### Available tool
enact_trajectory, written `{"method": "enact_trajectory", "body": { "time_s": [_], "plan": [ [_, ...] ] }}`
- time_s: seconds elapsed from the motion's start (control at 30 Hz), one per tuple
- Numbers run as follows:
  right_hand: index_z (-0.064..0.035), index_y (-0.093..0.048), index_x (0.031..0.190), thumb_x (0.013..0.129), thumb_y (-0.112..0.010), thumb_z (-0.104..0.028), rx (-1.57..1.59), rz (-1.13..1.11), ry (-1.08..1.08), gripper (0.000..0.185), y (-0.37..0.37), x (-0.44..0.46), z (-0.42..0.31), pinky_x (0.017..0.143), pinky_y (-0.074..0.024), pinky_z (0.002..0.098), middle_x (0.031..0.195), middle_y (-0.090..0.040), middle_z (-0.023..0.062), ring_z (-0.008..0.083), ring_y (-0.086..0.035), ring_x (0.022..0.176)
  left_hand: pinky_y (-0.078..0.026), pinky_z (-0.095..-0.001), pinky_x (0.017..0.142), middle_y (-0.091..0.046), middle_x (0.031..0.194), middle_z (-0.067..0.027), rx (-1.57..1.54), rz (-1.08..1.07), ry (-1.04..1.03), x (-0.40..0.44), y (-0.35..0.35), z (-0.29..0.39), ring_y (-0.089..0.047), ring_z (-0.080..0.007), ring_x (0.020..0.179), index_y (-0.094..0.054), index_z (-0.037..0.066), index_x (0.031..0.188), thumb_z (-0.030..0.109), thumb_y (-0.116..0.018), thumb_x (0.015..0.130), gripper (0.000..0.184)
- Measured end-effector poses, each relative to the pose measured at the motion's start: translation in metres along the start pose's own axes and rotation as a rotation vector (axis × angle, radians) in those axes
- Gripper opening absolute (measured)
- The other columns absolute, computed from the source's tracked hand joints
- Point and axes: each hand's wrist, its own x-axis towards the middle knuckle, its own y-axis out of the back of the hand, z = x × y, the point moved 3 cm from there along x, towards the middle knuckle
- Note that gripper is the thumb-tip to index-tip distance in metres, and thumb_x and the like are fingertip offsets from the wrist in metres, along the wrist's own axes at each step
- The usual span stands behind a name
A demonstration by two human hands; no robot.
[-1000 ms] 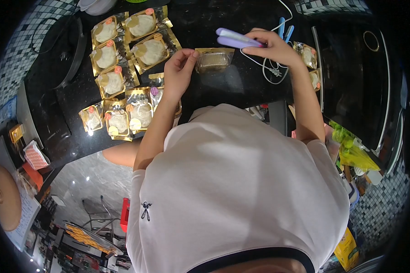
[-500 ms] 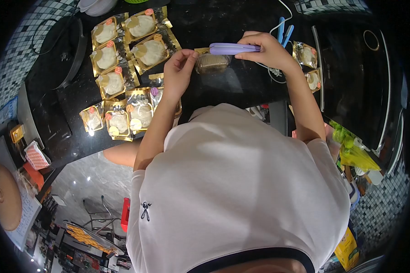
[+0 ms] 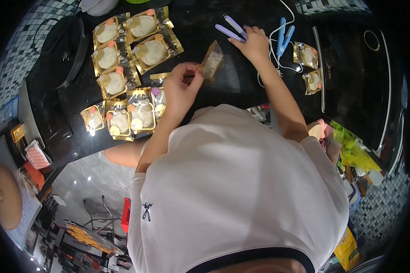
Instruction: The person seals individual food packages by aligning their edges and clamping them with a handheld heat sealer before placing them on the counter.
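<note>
My left hand (image 3: 183, 88) pinches the edge of a small clear packet with a gold edge (image 3: 212, 63). The packet is tilted up off the black counter, its ridged tray side showing. At the right, my right hand (image 3: 256, 44) is closed around the hinge end of a purple hair straightener (image 3: 232, 32), whose two arms stand apart. The straightener is at the counter surface, near a blue hair straightener (image 3: 284, 37) with a white cord.
Several gold-trimmed packets with round pale pastries (image 3: 143, 50) lie left of my left hand. Two more packets (image 3: 309, 68) lie beside a black appliance (image 3: 355, 73) on the right. A black pan (image 3: 73, 54) stands far left. A white cord (image 3: 274, 38) crosses the counter.
My right hand has moved the purple straightener off the packet, up and right, and its arms have opened. My left hand has lifted and tilted the packet, shifting slightly right and down.
</note>
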Motion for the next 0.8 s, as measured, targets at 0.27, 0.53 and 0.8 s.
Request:
{"method": "enact_trajectory", "body": {
  "time_s": [0.27, 0.53, 0.8],
  "plan": [
    [-0.014, -0.032, 0.142, 0.069, -0.077, -0.017, 1.073, -0.626, 0.144, 0.086, 0.052, -0.069, -0.062, 0.101, -0.0351, 0.0449, 0.141, -0.035, 0.0109, 0.0259, -0.038, 0.128, -0.05, -0.024, 0.064, -0.061, 0.095, -0.0081, 0.063, 0.051, -0.134, 0.0, -0.006, 0.016, -0.062, -0.0131, 0.075, -0.059, -0.002, 0.087, 0.006, -0.065, 0.082, 0.012],
    [0.0007, -0.04, 0.135, 0.085, -0.063, -0.009, 1.563, -0.56, -0.055, 0.056, 0.015, -0.08, -0.053, 0.102, -0.0373, 0.0319, 0.135, -0.045, 0.012, 0.0199, -0.046, 0.122, -0.051, -0.0295, 0.06, -0.06, 0.086, -0.0107, 0.024, -0.156, -0.25, 0.012, -0.026, 0.02, -0.063, -0.0199, 0.07, -0.063, 0.002, 0.089, 0.005, -0.065, 0.08, 0.01],
    [-0.0008, -0.051, 0.12, 0.082, -0.069, -0.015, 1.572, -0.82, -0.195, 0.045, -0.009, -0.059, -0.043, 0.091, -0.0429, 0.0277, 0.111, -0.06, 0.0054, 0.0122, -0.054, 0.103, -0.046, -0.0242, 0.08, -0.065, 0.093, -0.0031, -0.105, -0.44, 0.11, 0.055, -0.018, -0.033, -0.059, -0.0101, 0.086, -0.06, -0.001, 0.108, 0.013, -0.061, 0.087, 0.025]
  ]
}}
